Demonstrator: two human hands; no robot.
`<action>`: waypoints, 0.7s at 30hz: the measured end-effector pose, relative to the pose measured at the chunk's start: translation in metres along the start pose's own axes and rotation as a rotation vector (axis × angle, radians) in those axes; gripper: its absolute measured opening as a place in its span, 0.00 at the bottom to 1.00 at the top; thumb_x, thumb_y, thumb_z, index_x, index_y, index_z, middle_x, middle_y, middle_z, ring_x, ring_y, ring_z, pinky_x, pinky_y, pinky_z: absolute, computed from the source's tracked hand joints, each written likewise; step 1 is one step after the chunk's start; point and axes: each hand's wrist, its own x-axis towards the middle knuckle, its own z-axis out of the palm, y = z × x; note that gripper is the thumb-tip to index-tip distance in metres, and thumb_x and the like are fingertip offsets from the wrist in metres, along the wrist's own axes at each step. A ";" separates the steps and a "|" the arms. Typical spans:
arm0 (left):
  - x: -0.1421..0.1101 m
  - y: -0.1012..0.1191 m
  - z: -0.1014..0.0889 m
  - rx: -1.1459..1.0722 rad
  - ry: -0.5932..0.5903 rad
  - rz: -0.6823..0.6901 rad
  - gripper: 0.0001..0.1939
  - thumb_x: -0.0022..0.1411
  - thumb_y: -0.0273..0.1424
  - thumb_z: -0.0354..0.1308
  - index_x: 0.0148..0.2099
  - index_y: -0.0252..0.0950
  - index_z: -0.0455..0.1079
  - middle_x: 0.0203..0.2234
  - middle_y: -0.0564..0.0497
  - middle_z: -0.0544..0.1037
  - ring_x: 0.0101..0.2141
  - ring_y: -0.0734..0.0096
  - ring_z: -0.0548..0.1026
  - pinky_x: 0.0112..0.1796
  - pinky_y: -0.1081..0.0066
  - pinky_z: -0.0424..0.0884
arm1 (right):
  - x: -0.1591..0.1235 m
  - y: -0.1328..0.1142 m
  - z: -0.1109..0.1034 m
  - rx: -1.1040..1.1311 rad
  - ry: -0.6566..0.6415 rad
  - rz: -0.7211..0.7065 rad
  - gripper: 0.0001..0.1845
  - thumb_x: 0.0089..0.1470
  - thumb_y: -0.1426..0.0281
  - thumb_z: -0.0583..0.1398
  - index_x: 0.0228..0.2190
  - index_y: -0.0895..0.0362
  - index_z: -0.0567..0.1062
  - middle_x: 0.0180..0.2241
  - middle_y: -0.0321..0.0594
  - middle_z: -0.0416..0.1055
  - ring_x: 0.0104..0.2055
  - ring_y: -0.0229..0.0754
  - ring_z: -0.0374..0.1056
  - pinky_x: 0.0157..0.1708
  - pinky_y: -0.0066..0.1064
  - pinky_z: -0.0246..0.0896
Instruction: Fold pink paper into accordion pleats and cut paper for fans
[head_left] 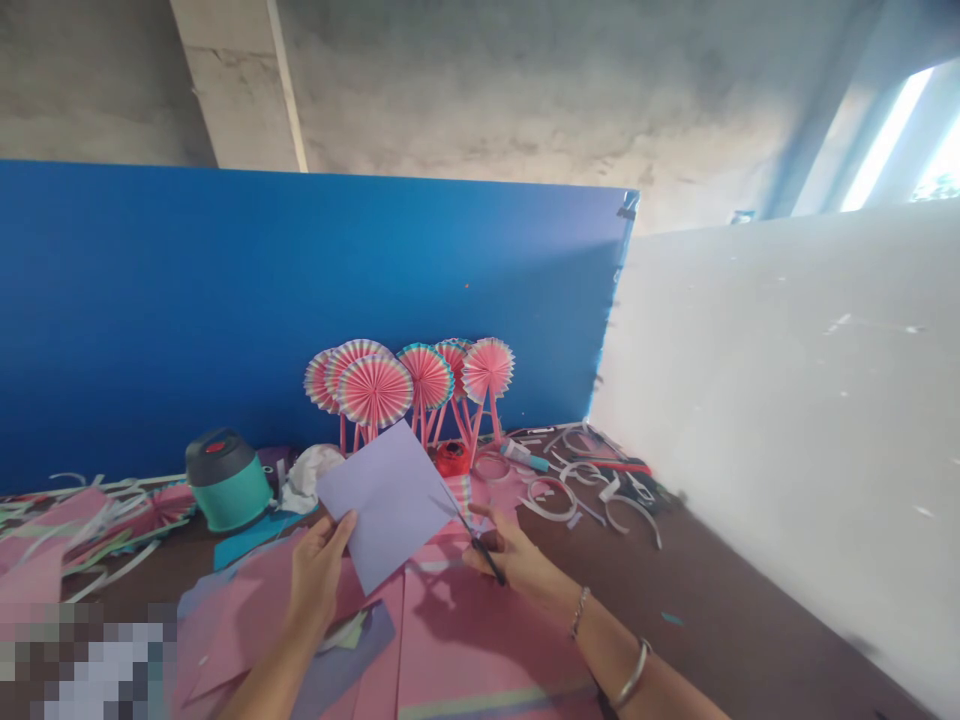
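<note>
My left hand (321,560) pinches the left corner of a lavender sheet of paper (390,510), thumb on top, and holds it up above the table. In my right hand (514,552) is a pair of scissors (487,558) with dark handles. The blades point up and left to the right edge of the sheet; whether they are cutting into it I cannot tell. Below both hands lie pink paper sheets (480,640), some with striped edges, and a darker lavender piece (349,655).
Several pleated pink paper fans (375,390) on pink sticks lean against a blue panel (465,260). A teal container with a dark lid (229,480) stands at the left, near crumpled white paper (309,475). Paper strips (555,498) and a glue tube (525,455) lie at right.
</note>
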 end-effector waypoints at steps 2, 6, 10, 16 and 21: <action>0.000 0.000 0.000 -0.023 0.002 -0.017 0.23 0.41 0.46 0.62 0.35 0.33 0.73 0.33 0.47 0.79 0.34 0.62 0.73 0.32 0.69 0.69 | 0.001 0.001 0.000 -0.008 0.009 -0.008 0.43 0.37 0.61 0.68 0.54 0.56 0.58 0.20 0.25 0.60 0.21 0.31 0.54 0.21 0.25 0.48; 0.000 0.001 0.000 -0.032 0.004 -0.022 0.22 0.41 0.45 0.63 0.35 0.33 0.74 0.32 0.48 0.79 0.33 0.63 0.73 0.31 0.69 0.69 | 0.002 0.002 -0.001 -0.046 0.030 -0.024 0.43 0.38 0.61 0.67 0.54 0.57 0.57 0.19 0.25 0.59 0.20 0.31 0.53 0.20 0.25 0.47; 0.001 0.000 0.000 -0.014 0.009 -0.013 0.21 0.41 0.44 0.63 0.34 0.34 0.74 0.31 0.48 0.79 0.32 0.62 0.74 0.31 0.69 0.69 | 0.002 0.001 -0.001 -0.071 0.030 -0.041 0.41 0.39 0.63 0.66 0.54 0.57 0.57 0.19 0.24 0.59 0.20 0.31 0.54 0.20 0.24 0.45; 0.001 -0.001 0.001 -0.044 -0.007 -0.019 0.23 0.41 0.45 0.63 0.36 0.34 0.73 0.31 0.47 0.79 0.32 0.62 0.74 0.31 0.68 0.70 | 0.005 0.005 -0.004 -0.104 0.042 -0.052 0.43 0.39 0.64 0.66 0.54 0.58 0.56 0.17 0.24 0.61 0.19 0.32 0.55 0.20 0.25 0.46; 0.003 -0.003 0.000 -0.043 0.014 -0.025 0.23 0.39 0.45 0.64 0.34 0.33 0.74 0.29 0.49 0.79 0.30 0.64 0.73 0.29 0.69 0.69 | 0.007 0.005 -0.005 -0.118 0.042 -0.053 0.43 0.38 0.63 0.66 0.54 0.59 0.56 0.16 0.23 0.59 0.18 0.31 0.53 0.19 0.24 0.45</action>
